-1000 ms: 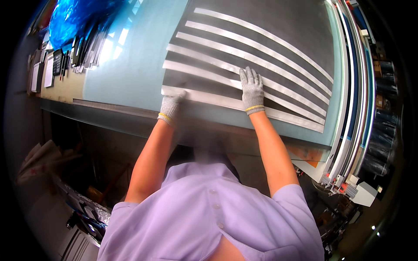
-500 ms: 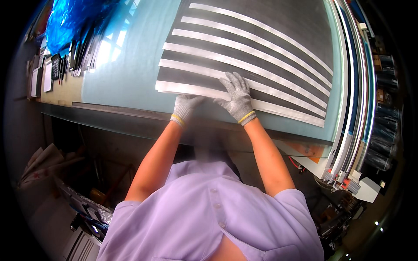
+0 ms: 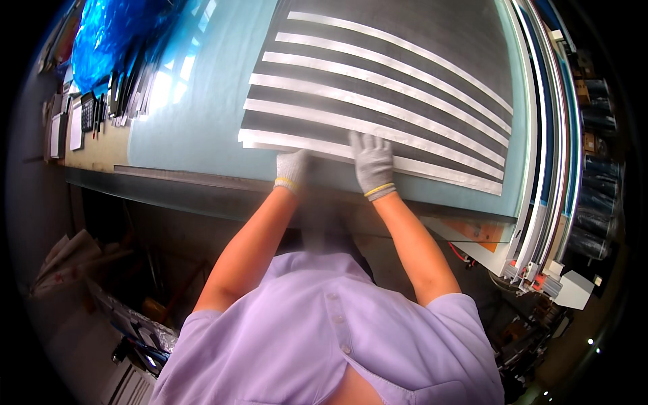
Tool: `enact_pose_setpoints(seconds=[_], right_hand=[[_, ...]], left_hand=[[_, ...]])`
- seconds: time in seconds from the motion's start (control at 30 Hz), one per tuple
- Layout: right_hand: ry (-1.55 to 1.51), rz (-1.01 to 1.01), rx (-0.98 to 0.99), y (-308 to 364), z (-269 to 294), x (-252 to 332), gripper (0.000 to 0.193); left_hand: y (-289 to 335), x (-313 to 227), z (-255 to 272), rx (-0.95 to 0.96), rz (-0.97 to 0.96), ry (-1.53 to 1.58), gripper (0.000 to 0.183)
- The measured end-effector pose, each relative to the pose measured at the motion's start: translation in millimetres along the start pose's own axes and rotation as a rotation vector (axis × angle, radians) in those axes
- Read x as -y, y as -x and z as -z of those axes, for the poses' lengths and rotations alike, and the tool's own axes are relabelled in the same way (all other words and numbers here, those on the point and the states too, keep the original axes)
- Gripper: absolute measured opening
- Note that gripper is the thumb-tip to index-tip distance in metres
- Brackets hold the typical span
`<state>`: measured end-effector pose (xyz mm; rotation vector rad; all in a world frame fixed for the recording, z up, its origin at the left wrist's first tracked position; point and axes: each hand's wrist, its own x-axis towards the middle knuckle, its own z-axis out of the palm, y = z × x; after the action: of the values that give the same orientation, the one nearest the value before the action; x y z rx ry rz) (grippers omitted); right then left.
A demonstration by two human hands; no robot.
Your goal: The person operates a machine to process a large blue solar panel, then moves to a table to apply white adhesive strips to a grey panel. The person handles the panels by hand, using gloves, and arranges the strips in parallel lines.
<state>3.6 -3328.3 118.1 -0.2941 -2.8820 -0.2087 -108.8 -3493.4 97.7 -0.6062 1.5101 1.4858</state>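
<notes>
So the worker's at the bench (image 3: 185,138), 12 o'clock being straight ahead, and the dark sheet (image 3: 466,44) lies from about 12 to 1, with white strips (image 3: 398,77) running across it. Both hands are gloved. The right hand (image 3: 374,162), just past 12, has its fingers stretched out flat over the nearest strip, not closed around anything that I can see. The left hand (image 3: 291,167), toward 11, is at the sheet's near edge, but it's blurry and its fingers are hidden, so no clue whether they're gripping. That nearest strip looks doubled at its left end, so imo the step in hand is working that edge into line. I'd say the next move calls for flat, light pressure and squaring the corner at 11 without creasing it. Also around: blue plastic (image 3: 111,44) at 10 to 11, calculator (image 3: 88,113) at 10, long rails (image 3: 543,135) at 2.
</notes>
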Motion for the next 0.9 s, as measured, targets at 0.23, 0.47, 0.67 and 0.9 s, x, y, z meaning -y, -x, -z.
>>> enact_pose_setpoints(seconds=[0.23, 0.47, 0.67, 0.9], right_hand=[[0.153, -0.061, 0.024, -1, -6, -27, 0.035], [0.145, -0.074, 0.053, -17, -14, -17, 0.041], [0.161, -0.159, 0.105, 1, -18, -23, 0.048], [-0.346, -0.181, 0.264, 4, 23, -47, 0.052]], left_hand=[[4, -3, 1, 0.116, 0.021, -0.177, 0.035], [0, 45, 54, 0.175, -0.399, -0.256, 0.033], [45, 6, 28, 0.020, -0.060, -0.001, 0.040], [50, -3, 26, 0.015, -0.044, -0.065, 0.039]])
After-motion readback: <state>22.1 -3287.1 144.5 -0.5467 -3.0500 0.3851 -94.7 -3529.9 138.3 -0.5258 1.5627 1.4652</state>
